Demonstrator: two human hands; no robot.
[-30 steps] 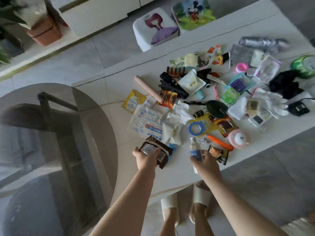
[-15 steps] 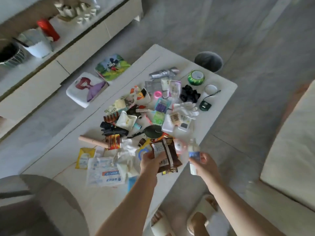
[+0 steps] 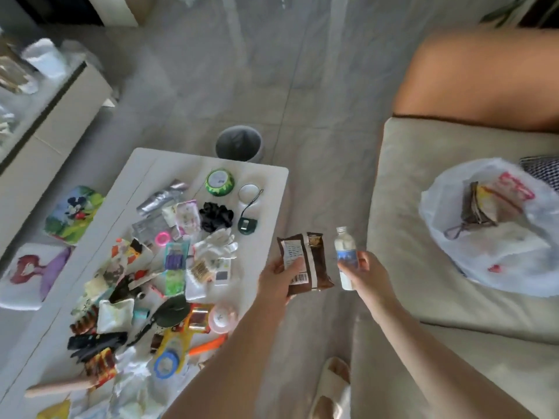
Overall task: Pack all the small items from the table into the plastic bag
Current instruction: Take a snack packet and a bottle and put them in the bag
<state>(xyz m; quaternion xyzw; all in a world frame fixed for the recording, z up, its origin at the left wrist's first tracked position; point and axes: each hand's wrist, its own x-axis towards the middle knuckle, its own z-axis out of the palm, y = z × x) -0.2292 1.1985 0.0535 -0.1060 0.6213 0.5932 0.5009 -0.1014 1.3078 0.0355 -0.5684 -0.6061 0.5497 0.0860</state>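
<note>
While my left hand [image 3: 276, 278] grips a brown snack pkt [image 3: 305, 261], right hand [image 3: 364, 275] clamps a small bottle [image 3: 345, 257]. Both past table's [image 3: 266, 213] right edge, w/ plastic bag [image 3: 496, 228] on sofa [image 3: 405, 213].

Home living room: sofa [image 3: 423, 207], coffee table [image 3: 272, 189]

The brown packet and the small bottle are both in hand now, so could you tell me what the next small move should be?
Probably carry both rightward to the plastic bag on the sofa: the left hand grips the brown packet, the right hand the small bottle.
</note>
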